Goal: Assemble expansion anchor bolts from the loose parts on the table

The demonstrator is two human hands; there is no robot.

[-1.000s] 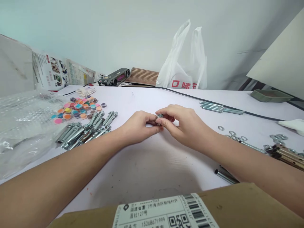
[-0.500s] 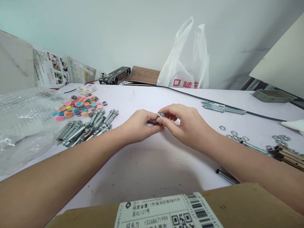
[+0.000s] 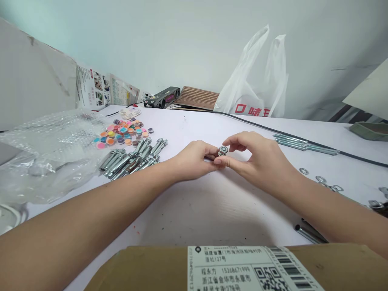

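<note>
Head cam, looking forward and down.
Facing the far edge of the worktop point(image 3: 188, 210) and the wall point(image 3: 169, 48), peering closely over a cardboard box point(image 3: 145, 266).

Person's bare left hand point(image 3: 194, 159) and bare right hand point(image 3: 266, 157), fingers point(image 3: 239, 138) slender; left forearm point(image 3: 112, 208) and right forearm point(image 3: 325, 202) also bare, smooth, slimmest near hands.
</note>
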